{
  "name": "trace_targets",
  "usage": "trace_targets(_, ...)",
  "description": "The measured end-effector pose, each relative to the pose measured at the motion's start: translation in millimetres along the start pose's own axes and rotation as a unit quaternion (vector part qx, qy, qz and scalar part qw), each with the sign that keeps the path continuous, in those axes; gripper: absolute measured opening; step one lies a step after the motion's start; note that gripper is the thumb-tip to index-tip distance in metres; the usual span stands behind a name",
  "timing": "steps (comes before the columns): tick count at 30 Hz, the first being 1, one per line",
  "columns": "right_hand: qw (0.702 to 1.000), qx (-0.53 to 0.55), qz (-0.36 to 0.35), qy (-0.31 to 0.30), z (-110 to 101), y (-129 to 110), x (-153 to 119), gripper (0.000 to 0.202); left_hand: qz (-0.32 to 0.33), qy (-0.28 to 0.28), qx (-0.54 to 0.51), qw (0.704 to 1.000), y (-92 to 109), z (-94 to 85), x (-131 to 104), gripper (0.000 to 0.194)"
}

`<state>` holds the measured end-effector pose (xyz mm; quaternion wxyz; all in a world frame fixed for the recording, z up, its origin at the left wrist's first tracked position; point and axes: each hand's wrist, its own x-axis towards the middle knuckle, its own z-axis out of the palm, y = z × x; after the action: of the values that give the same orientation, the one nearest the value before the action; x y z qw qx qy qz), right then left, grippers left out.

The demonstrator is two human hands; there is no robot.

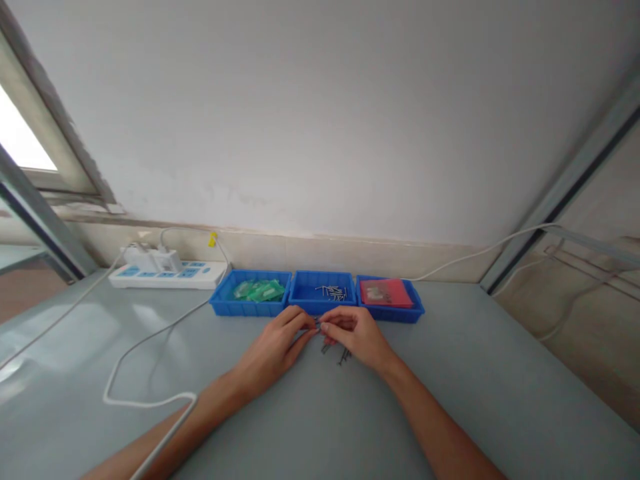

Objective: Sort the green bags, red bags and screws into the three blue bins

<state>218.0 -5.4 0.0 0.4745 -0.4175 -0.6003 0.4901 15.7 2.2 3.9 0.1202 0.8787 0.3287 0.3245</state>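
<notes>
My left hand (283,338) and my right hand (359,335) meet just in front of the middle blue bin (323,307). Thumb and fingers of both are pinched together on thin metal screws (318,325), whose number I cannot make out. Below the right fingers, more dark screws (344,357) show near the tabletop; whether they hang from the hand or lie on the table is unclear. Inside the middle bin lies a small pile of silvery screws (334,293).
Left of the middle bin, a blue bin (240,309) holds green plastic bags (263,291). On its right, another blue bin (395,315) holds red packets (399,293). A white power strip (200,275) stands at the wall, and a white cable (145,404) crosses the table and my left forearm.
</notes>
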Motion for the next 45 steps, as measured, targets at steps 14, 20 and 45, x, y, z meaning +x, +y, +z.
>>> trace_targets(14,0.985,0.075,-0.019,0.152,-11.3,-14.0,2.1,0.037,0.051,-0.059,0.131,0.988,-19.4,-3.3,-0.6,0.026)
trace_targets(20,0.989,0.057,-0.021,0.135,-6.4,-15.5,-0.1,0.031,0.021,-0.066,0.103,0.992,-17.2,-6.8,0.4,0.025)
trace_targets(45,0.985,0.104,0.018,0.136,-4.7,-11.9,0.3,0.023,-0.011,0.014,0.052,0.998,-12.9,-2.7,-5.2,0.023)
